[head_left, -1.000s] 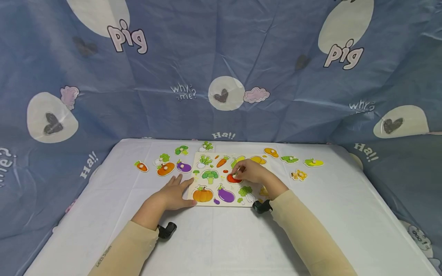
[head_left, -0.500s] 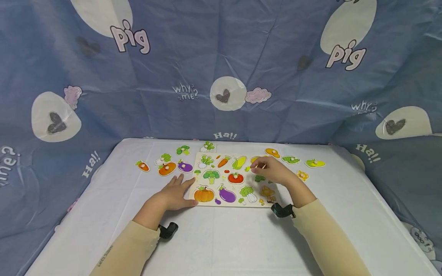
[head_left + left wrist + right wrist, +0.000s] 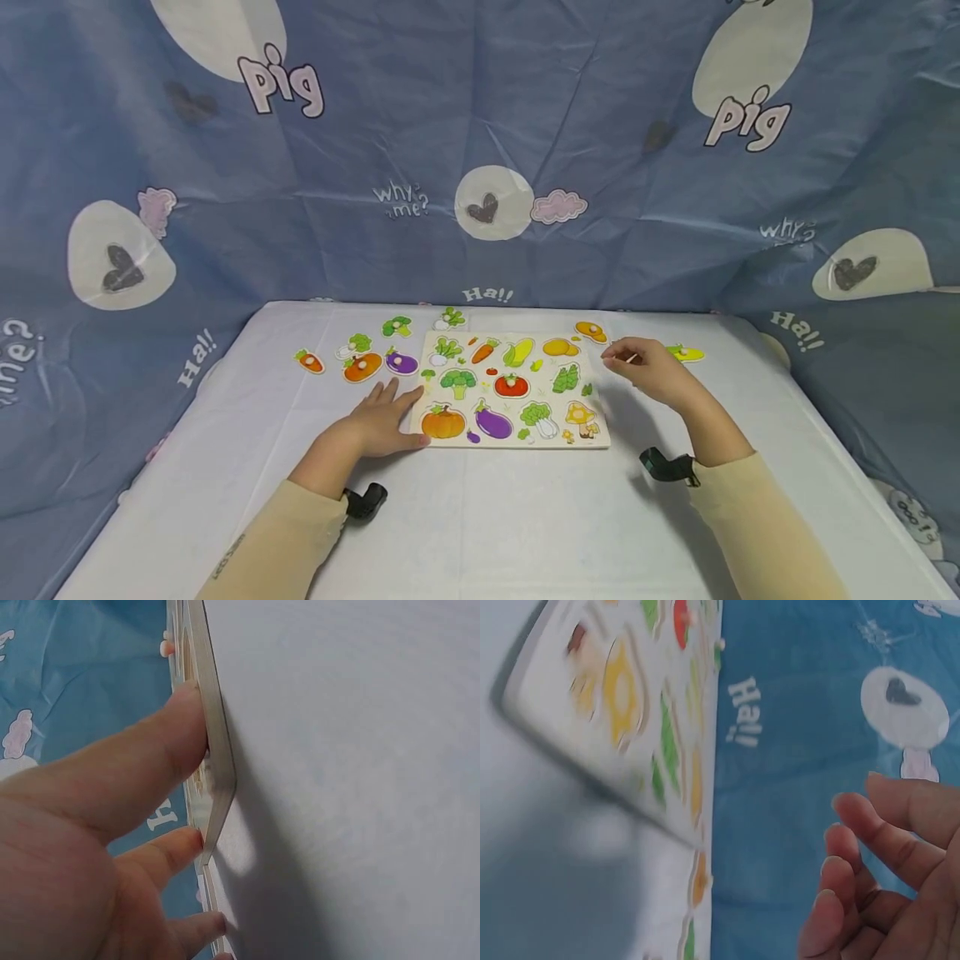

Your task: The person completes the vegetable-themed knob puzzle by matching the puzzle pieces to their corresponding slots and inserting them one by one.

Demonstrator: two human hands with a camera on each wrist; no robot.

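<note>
A wooden vegetable puzzle board (image 3: 540,387) lies flat on the white table, and a red tomato piece (image 3: 512,385) with a knob sits in its middle recess. My left hand (image 3: 378,421) rests on the board's left side, thumb at the near left corner, fingers spread along the edge. In the left wrist view the thumb (image 3: 161,746) presses against the board's edge. Just right of the board hovers my right hand (image 3: 652,371), fingers loosely bent and holding nothing. It covers the pieces behind it; a yellow corn piece (image 3: 687,354) shows past it.
Left of the board lie knobbed pieces: a carrot (image 3: 310,362), a pumpkin (image 3: 363,367), an eggplant (image 3: 402,362), a leafy cabbage (image 3: 355,345) and broccoli (image 3: 397,326). Behind it are a white radish (image 3: 450,318) and a potato piece (image 3: 591,332). A blue printed cloth (image 3: 480,125) hangs behind the table.
My right hand has let go of the tomato piece, now in its recess, and moved right, off the board, over the loose pieces there. The left hand has stayed in place.
</note>
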